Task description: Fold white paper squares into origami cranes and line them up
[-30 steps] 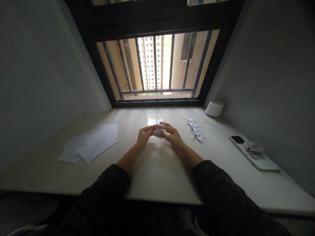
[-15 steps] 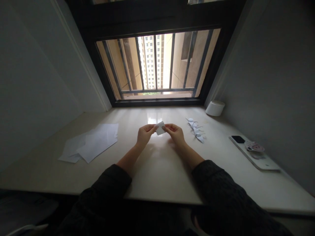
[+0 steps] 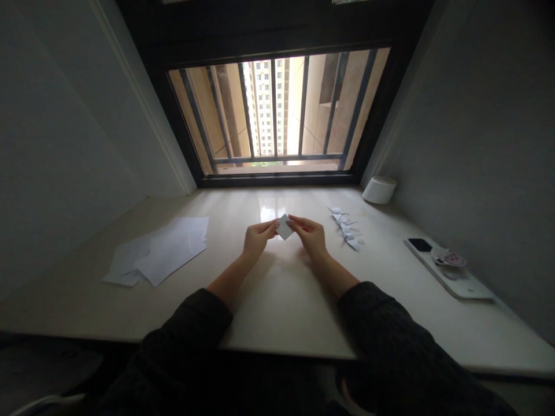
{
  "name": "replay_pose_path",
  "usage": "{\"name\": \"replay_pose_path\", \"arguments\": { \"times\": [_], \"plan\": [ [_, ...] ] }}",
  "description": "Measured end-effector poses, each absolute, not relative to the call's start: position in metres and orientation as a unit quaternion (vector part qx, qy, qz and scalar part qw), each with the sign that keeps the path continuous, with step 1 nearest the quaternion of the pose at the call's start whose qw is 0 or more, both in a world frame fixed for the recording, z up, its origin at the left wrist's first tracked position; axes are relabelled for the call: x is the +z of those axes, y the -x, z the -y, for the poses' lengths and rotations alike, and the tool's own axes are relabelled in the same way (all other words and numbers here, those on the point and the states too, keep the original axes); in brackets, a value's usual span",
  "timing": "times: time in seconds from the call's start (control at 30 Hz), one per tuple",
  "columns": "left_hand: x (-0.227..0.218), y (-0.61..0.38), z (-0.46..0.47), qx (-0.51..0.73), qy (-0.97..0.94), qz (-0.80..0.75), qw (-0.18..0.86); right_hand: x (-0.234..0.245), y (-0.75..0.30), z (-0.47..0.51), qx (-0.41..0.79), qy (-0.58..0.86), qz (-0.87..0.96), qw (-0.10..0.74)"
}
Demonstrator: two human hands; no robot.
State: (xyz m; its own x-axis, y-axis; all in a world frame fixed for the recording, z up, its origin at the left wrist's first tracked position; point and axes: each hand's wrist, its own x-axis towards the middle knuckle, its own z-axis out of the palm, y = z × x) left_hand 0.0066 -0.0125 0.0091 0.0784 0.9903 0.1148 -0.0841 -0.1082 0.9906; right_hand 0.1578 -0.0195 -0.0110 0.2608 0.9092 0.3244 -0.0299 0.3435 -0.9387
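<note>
A small folded piece of white paper [image 3: 285, 227] is held up between my two hands, one corner pointing down like a diamond. My left hand [image 3: 257, 237] pinches its left edge between thumb and fingers. On the opposite side my right hand [image 3: 310, 235] grips the right edge the same way, thumb on the near face. To the right of my right hand lies a row of several folded paper cranes [image 3: 344, 227], with thin pointed ends. The fingers behind the paper are partly hidden.
Loose white paper sheets [image 3: 173, 248] overlap at the left of the pale countertop [image 3: 277, 312]. A phone [image 3: 455, 277] with a round decorated grip lies at the right. A white cylindrical object [image 3: 378, 190] stands in the back right corner, beside the barred window [image 3: 277, 115].
The folded paper has turned from a tilted position to an upright diamond and shifted slightly right. Both hands have stayed closed on it with small finger movements.
</note>
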Motion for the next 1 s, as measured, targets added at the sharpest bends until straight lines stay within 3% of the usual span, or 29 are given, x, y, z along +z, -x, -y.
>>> {"name": "replay_pose_path", "arguments": {
  "times": [0.4,0.67,1.0],
  "plan": [
    [0.0063,-0.0081,0.0126,0.521,-0.561,-0.419,0.488,-0.0053,-0.1581,0.0252,0.285,0.473,0.523,0.649],
    [0.0103,-0.0055,0.0201,0.517,-0.626,-0.473,0.341,-0.0068,-0.1629,0.0215,0.282,0.487,0.550,0.617],
    [0.0010,-0.0035,0.0125,0.479,-0.677,-0.459,0.318,-0.0056,-0.1648,0.0223,0.269,0.495,0.566,0.602]
  ]
}}
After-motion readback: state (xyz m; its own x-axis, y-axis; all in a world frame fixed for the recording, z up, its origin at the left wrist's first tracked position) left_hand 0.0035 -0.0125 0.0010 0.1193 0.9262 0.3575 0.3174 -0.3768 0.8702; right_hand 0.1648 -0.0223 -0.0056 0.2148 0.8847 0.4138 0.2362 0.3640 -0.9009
